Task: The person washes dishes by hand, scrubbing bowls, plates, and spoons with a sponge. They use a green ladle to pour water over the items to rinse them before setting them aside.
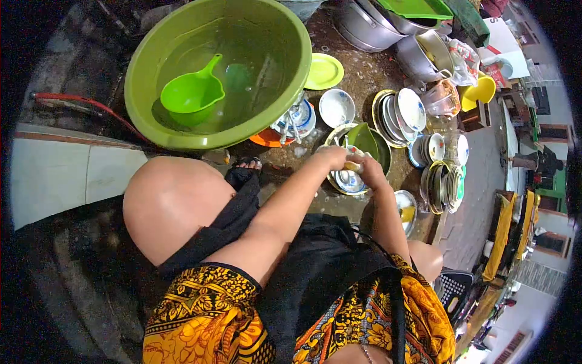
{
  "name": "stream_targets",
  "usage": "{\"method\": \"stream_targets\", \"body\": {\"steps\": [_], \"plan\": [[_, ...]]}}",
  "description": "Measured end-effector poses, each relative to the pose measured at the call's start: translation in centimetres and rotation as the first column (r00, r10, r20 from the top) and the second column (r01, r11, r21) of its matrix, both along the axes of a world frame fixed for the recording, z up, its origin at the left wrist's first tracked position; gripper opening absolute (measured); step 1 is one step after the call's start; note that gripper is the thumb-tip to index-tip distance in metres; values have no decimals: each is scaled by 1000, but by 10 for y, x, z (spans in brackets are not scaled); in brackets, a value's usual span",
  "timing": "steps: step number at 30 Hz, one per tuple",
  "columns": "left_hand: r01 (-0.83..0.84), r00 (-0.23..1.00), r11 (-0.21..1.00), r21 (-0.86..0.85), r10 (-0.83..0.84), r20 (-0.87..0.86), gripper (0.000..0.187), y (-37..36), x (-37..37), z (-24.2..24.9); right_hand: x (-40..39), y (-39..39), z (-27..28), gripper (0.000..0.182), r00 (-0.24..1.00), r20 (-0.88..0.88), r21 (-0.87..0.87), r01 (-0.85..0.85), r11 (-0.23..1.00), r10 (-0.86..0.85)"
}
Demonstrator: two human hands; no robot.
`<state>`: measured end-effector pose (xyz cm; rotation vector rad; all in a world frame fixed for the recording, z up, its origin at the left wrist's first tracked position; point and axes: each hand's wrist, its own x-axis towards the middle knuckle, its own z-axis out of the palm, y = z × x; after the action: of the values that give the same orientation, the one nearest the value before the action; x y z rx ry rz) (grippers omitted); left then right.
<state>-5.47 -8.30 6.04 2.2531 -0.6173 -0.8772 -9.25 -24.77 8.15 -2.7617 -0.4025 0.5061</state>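
My left hand [330, 159] and my right hand [370, 172] meet over a basin of dishes [383, 159], fingers closed. Between their fingertips shows a small yellowish thing [351, 165], too small to name surely; it seems to be in my right hand. What my left fingers grip is hidden. Below them, a bowl with blue patterning [348, 179] and metal spoons lie in the basin. A green bowl [362, 138] leans at its far side. Just beyond stands a white patterned bowl [337, 108].
A large green tub [140, 79] of water at left holds a floating lime dipper [191, 94]. Stacked plates [412, 109], more stacked dishes [451, 185] and metal pots [367, 27] stand beyond and to the right. A lime plate [325, 71] lies by the tub.
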Motion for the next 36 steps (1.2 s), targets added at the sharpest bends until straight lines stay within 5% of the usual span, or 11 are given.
{"method": "stream_targets", "body": {"steps": [8,11,13,14,15,21,24,27,30,34,36], "plan": [[270,963,963,6,-270,-23,24,-20,10,-60,-23,-25,-36,26,932,-262,650,361,669,-249],[157,955,986,-50,-164,-248,18,-35,9,-98,-18,-28,-41,26,763,101,527,503,686,-638],[92,957,982,-162,-132,-259,15,-33,6,-100,-16,-35,-51,27,448,-74,613,725,314,-891],[-280,657,947,-156,71,-751,9,-27,4,-77,-12,-56,-91,28,258,-189,672,737,67,-947],[-413,580,886,-214,75,-811,7,-14,-4,-29,-12,-62,-109,28,253,-500,745,613,-263,-828],[-533,276,811,-239,-101,-956,14,-9,-16,-46,-2,23,-44,34,466,-884,274,571,-774,32],[-476,355,855,-205,-26,-935,12,2,-7,-45,12,-4,-76,34,647,-757,388,563,-729,97],[25,939,999,38,-11,-343,13,12,33,-65,24,-2,-52,28,594,-751,627,506,-592,-288],[-425,905,905,38,424,29,19,56,51,-33,34,-41,-94,38,279,-588,408,913,19,-759],[-615,788,777,133,613,61,25,85,62,-47,-3,-47,-195,60,698,175,131,682,720,-694],[-545,838,811,212,521,159,29,90,55,-40,-13,-5,-140,53,683,-32,-3,730,683,-730]]}}
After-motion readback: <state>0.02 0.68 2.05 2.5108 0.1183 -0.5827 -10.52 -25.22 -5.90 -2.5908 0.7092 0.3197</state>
